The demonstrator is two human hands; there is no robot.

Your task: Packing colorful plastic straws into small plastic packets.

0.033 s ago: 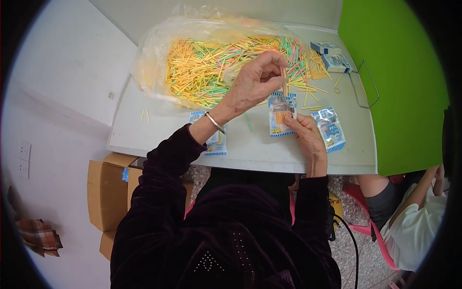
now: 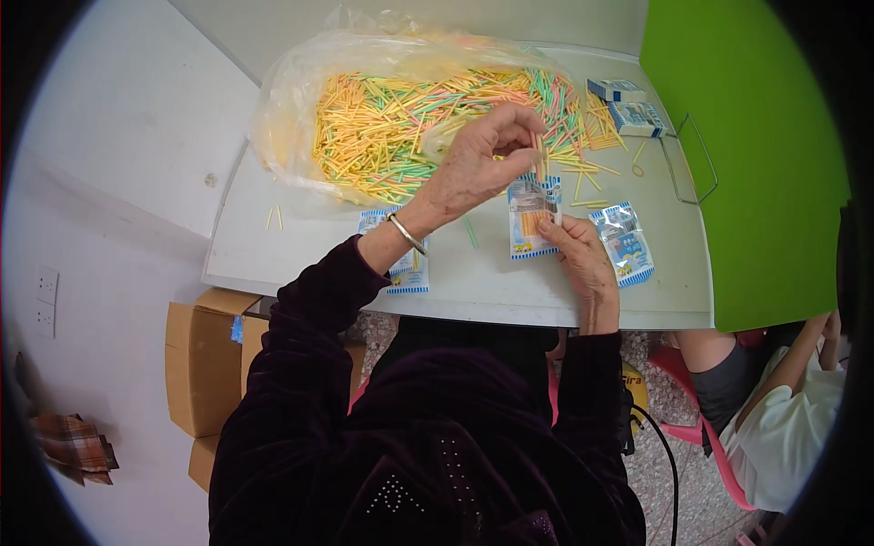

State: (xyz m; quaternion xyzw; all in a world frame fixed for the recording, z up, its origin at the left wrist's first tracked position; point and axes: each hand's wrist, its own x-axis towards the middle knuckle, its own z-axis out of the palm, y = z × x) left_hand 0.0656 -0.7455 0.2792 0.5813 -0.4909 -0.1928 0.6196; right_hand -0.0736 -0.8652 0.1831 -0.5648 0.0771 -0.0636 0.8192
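Observation:
My left hand (image 2: 482, 162) pinches a few thin pink and yellow sticks (image 2: 541, 162) between thumb and fingers. Their lower ends meet the top edge of a small blue-and-white clear packet (image 2: 526, 238), which has orange-yellow sticks inside. From the lower right, my right hand (image 2: 587, 262) grips that packet, thumb on its front. Behind my hands, a large clear plastic bag (image 2: 282, 136) lies spread around a heap of yellow, green and pink sticks (image 2: 373, 127). Another such packet (image 2: 624, 244) lies to the right of my right hand; more packets (image 2: 411, 278) are partly covered by my left forearm.
Two small blue-and-white boxes (image 2: 637, 120) stand at the table's back right, near loose sticks (image 2: 592, 166) and a metal wire handle (image 2: 696, 162) by a green panel (image 2: 751, 164). Below the table's left edge is an open cardboard box (image 2: 193, 364). Another person (image 2: 792, 419) sits at the right.
My left hand has moved down slightly toward the packet with the sticks in its fingers. My right hand and the packet stay in place.

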